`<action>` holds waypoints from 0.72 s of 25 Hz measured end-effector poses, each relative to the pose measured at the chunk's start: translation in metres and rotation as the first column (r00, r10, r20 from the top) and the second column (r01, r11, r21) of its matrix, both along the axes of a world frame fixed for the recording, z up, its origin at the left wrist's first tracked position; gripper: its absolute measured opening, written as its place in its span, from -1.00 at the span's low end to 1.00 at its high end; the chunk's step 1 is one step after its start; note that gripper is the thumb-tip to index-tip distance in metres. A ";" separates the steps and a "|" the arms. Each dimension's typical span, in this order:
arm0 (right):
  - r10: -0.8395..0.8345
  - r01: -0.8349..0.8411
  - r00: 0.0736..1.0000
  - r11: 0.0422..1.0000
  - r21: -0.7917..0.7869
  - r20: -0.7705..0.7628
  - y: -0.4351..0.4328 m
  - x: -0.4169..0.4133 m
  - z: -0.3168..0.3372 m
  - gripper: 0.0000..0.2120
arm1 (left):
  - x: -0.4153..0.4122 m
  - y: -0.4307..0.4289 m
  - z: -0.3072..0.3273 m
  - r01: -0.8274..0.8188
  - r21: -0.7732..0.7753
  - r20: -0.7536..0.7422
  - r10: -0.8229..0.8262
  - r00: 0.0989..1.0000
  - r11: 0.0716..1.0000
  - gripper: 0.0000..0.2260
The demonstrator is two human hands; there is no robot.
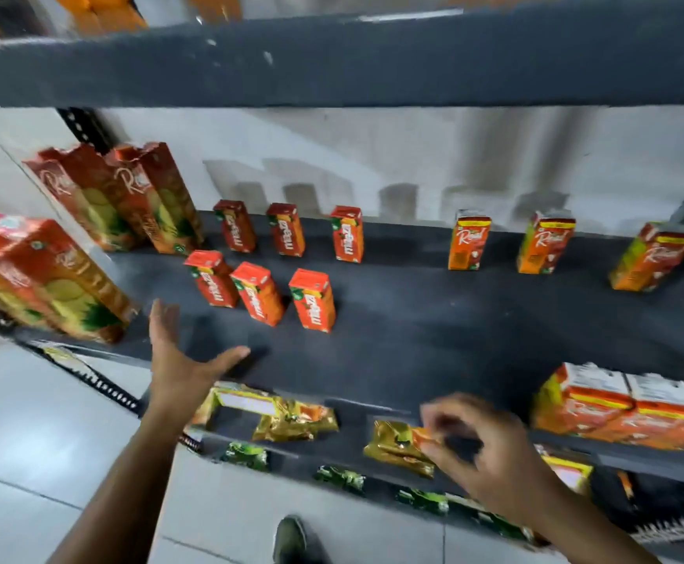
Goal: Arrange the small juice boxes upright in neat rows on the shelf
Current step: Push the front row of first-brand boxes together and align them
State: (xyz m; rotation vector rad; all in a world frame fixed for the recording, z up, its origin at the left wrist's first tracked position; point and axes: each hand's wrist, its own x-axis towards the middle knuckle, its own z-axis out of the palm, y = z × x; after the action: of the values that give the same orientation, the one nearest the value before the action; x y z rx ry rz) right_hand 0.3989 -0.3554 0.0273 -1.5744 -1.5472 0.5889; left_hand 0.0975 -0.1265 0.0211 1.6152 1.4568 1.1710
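- Here, left hand [177,360] spread wide, empty, over the front of the dark shelf [433,339].
- Right hand [482,453] blurred, fingers curled near a gold packet [393,445] on the lower shelf; grip unclear.
- Six small Maaza boxes [313,300] upright in two rows of three, left-centre.
- Three Real boxes [468,241] upright along the back right, well apart.

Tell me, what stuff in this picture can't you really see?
- Right hand, head view: motion blur smears its fingers, so whether they grip the gold packet is unclear.
- Stack of orange cartons: cut off by the right edge.
- Green packets on the lower shelf: too blurred to read.
- Top shelf: the dark shelf beam hides nearly all of it.
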 end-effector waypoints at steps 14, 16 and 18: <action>-0.231 0.164 0.956 0.931 -0.325 -0.179 0.234 -0.082 -0.008 -0.54 | -0.016 0.165 0.008 0.541 -0.266 -0.090 -0.580 0.810 0.798 -0.52; -0.257 0.188 0.948 0.929 -0.320 -0.189 0.239 -0.089 -0.012 -0.54 | -0.008 0.164 0.009 0.612 -0.295 -0.060 -0.653 0.755 0.734 -0.49; -0.282 0.219 0.945 0.921 -0.321 -0.164 0.242 -0.098 -0.014 -0.56 | 0.001 0.165 0.008 0.678 -0.316 -0.030 -0.721 0.692 0.664 -0.44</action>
State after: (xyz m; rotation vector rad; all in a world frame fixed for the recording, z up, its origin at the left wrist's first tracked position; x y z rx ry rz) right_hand 0.3012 -0.1137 0.0130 -1.8387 -1.1137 0.8420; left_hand 0.0980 0.0389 0.0286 1.8323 0.8566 0.3702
